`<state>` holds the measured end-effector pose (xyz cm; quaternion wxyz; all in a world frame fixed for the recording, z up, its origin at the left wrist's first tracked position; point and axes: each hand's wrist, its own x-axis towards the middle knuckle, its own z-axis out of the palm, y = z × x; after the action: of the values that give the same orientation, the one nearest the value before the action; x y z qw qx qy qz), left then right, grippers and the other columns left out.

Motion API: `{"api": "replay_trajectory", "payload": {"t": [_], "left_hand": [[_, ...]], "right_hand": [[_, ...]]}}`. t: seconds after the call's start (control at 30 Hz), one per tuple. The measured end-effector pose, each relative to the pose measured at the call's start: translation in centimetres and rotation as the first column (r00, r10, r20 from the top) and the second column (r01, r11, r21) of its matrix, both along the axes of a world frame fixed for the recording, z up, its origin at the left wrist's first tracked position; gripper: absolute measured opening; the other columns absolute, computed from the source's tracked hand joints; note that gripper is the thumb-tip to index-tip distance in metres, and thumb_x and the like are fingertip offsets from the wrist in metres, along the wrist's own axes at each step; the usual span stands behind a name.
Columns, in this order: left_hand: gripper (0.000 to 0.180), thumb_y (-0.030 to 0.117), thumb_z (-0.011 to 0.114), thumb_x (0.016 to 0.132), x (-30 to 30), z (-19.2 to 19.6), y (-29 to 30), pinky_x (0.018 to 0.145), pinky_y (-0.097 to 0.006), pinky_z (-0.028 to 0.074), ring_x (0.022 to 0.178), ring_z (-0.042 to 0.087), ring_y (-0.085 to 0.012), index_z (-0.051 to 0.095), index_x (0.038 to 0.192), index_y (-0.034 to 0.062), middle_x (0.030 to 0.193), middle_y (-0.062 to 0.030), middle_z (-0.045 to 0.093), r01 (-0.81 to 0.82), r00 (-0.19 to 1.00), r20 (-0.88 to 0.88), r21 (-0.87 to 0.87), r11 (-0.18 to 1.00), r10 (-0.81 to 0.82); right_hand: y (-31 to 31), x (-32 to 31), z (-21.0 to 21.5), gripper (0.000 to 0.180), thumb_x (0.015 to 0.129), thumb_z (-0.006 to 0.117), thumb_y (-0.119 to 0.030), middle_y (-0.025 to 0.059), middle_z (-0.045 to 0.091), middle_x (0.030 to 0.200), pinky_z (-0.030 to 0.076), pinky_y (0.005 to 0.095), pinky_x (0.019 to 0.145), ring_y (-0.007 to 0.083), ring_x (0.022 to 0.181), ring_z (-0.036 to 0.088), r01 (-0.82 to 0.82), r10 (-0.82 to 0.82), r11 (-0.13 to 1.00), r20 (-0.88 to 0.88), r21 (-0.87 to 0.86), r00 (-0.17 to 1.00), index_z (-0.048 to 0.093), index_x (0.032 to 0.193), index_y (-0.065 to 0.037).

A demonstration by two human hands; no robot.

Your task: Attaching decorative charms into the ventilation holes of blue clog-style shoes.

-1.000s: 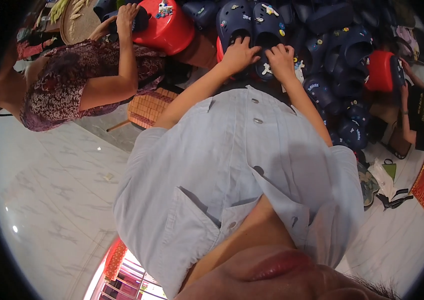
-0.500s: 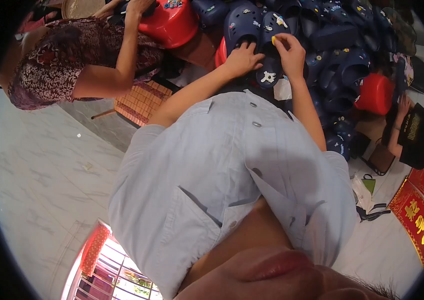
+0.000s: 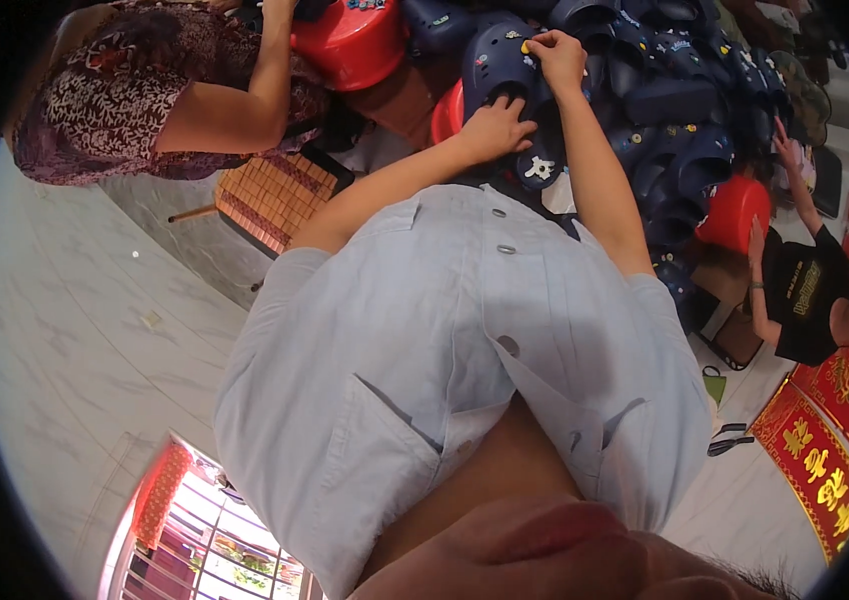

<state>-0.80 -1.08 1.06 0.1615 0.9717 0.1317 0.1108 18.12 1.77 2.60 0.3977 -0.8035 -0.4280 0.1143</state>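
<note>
My left hand point(image 3: 498, 131) holds a navy foam clog point(image 3: 495, 68) with holes in its upper, some fingertips reaching into the foot opening. Pinched between thumb and forefinger of my right hand point(image 3: 560, 62) is a small yellow charm point(image 3: 526, 46), right at the clog's upper. Whether the charm sits in a hole cannot be made out. Just below my right wrist, partly covered by my arm, lies another navy clog with a white figure-shaped charm point(image 3: 542, 168). A pile of navy clogs point(image 3: 670, 100), several with small charms, spreads to the right.
Red plastic stools stand at the far left point(image 3: 350, 50) and right point(image 3: 735, 213), with more red point(image 3: 448, 115) beside my left hand. A person in a patterned top point(image 3: 115, 100) works at left; another in a black shirt point(image 3: 813, 290) at right. A woven-topped stool point(image 3: 275, 200) stands at left.
My right hand has moved up and left with the yellow charm, from the neighbouring clog to the one my left hand holds. The person at right has stretched an arm toward the pile.
</note>
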Motion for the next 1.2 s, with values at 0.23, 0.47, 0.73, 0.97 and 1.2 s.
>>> {"api": "replay_trajectory", "payload": {"t": [0.23,0.47,0.73,0.97,1.2], "left_hand": [[0.036,0.04,0.066,0.084,0.0,0.1,0.1,0.079,-0.047,0.056,0.113,0.052,-0.0384,0.066,0.116,0.0246,0.117,-0.0151,0.052,0.013,1.0,-0.021,-0.031,0.999,-0.014],[0.036,0.04,0.065,0.084,-0.5,0.0,0.1,0.081,-0.047,0.055,0.111,0.052,-0.0385,0.065,0.116,0.0246,0.116,-0.0154,0.053,0.005,1.0,-0.024,-0.036,0.999,-0.006],[0.037,0.041,0.066,0.084,0.1,-0.1,0.1,0.078,-0.046,0.056,0.11,0.053,-0.0377,0.065,0.116,0.0242,0.117,-0.0162,0.053,0.024,1.0,-0.004,-0.001,1.0,-0.024],[0.037,0.042,0.066,0.083,-0.5,-0.4,0.1,0.077,-0.045,0.057,0.109,0.053,-0.0367,0.065,0.116,0.0242,0.117,-0.0164,0.053,0.002,1.0,-0.014,0.005,1.0,-0.002],[0.037,0.041,0.066,0.083,-0.8,-0.7,0.2,0.076,-0.044,0.057,0.108,0.054,-0.0359,0.065,0.116,0.0246,0.115,-0.0163,0.053,-0.001,1.0,-0.013,0.038,0.999,0.001]], "right_hand": [[0.0,-0.3,-1.0,0.026,0.071,0.08,-0.031,0.009,0.07,0.073,0.051,0.0391,0.073,0.0291,0.076,0.064,0.036,-0.022,0.999,0.416,-0.027,0.909,0.073,0.079,-0.008],[0.5,0.1,0.3,0.029,0.07,0.081,-0.034,0.0077,0.07,0.076,0.049,0.0415,0.071,0.0284,0.074,0.064,-0.04,0.121,0.974,0.362,-0.222,0.924,0.069,0.078,-0.009],[3.2,2.0,5.1,0.039,0.068,0.082,-0.024,0.0102,0.062,0.115,0.043,0.0439,0.087,0.0341,0.109,0.052,-0.132,0.285,0.737,0.128,-0.663,0.95,0.07,0.105,-0.016],[4.3,3.1,2.8,0.09,0.06,0.088,-0.043,0.0194,0.066,0.114,0.048,0.0428,0.093,0.0355,0.116,0.056,-0.174,0.376,0.675,0.131,-0.717,0.917,0.05,0.138,-0.019],[6.1,6.7,-2.7,0.098,0.064,0.084,-0.051,0.019,0.065,0.116,0.053,0.0393,0.084,0.0304,0.095,0.067,-0.503,0.42,0.527,-0.304,-0.685,0.855,0.044,0.142,-0.008]]}}
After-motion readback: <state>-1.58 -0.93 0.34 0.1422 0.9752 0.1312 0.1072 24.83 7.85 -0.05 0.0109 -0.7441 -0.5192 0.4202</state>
